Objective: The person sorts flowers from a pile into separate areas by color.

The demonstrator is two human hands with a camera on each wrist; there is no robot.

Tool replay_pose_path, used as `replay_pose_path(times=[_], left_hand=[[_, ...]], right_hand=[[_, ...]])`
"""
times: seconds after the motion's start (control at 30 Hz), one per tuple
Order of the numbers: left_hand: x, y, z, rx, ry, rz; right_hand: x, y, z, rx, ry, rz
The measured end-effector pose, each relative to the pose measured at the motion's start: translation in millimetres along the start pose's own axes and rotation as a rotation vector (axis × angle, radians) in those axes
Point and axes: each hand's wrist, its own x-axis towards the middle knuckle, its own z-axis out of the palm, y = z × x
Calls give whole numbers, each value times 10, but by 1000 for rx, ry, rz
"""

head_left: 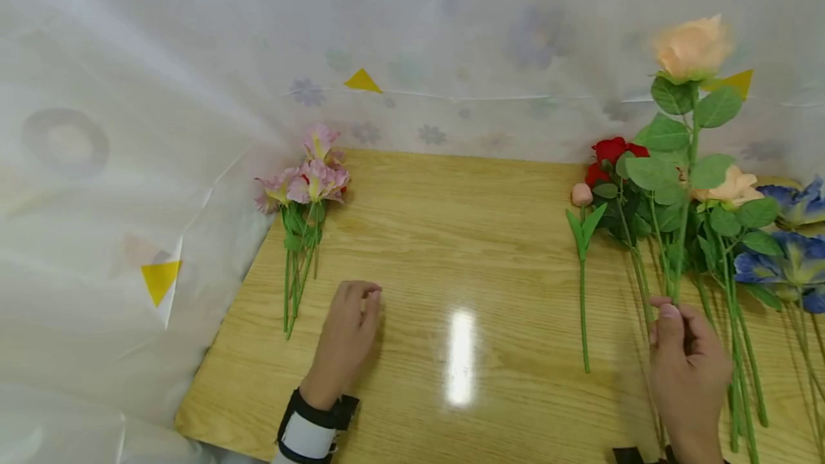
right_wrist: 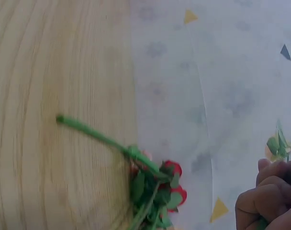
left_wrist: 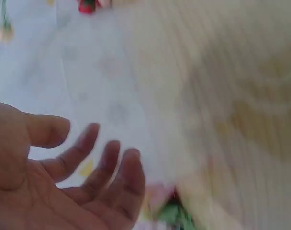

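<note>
Right hand pinches the green stem of a peach rose, holding it upright above the wooden table; the bloom stands over the red roses and blue flowers lying at right. Left hand rests relaxed on the table, fingers loosely bent, apparently holding nothing, beside the pink flower bunch.

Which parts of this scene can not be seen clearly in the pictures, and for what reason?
- Blue flowers: head view, cut off by the right edge.
- Right hand: right wrist view shows only curled fingers at the corner; the peach rose stem it pinches is mostly out of frame.
- Pink flowers: left wrist view, blurred by motion.
- Left hand: head view, palm hidden underneath.
</note>
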Motion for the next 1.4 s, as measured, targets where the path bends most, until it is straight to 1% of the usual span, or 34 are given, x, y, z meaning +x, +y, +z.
replay_pose_path(times=[0.13, 0.17, 0.2, 0.23, 0.33, 0.4, 0.47, 0.53, 0.6, 0.77, 0.83, 0.9, 1.03, 1.1, 1.23, 1.4], left_hand=[[0, -289, -284, 101, 106, -205], [-9, -353, -346, 127, 124, -257], [-17, -408, -400, 151, 138, -306], [-25, -460, -445, 175, 144, -352], [-50, -580, -536, 226, 138, -455], [-61, -637, -560, 230, 127, -497], [-69, -688, -563, 225, 111, -523], [-73, -737, -550, 227, 95, -538], [-69, -782, -531, 240, 84, -545], [-34, -848, -513, 273, 72, -524], [-17, -855, -524, 279, 53, -505], [0, -857, -538, 278, 18, -495], [31, -844, -573, 268, -56, -499], [45, -835, -591, 264, -82, -500], [70, -827, -634, 253, -93, -487], [164, -803, -683, 264, -64, -474]], right_hand=[[113, 158, -230, -183, 99, 91], [136, 193, -287, -237, 115, 127], [161, 219, -345, -281, 119, 188], [185, 250, -394, -334, 124, 226], [248, 345, -529, -443, 85, 358], [286, 408, -597, -495, 33, 428], [312, 476, -638, -544, -13, 471], [320, 526, -669, -578, -62, 524], [316, 590, -679, -610, -92, 581], [301, 706, -683, -616, -110, 652], [305, 736, -682, -618, -117, 661], [309, 775, -692, -631, -136, 672], [313, 816, -707, -660, -185, 663], [297, 785, -714, -657, -208, 655], [281, 762, -708, -647, -206, 643], [289, 799, -693, -658, -220, 655]])
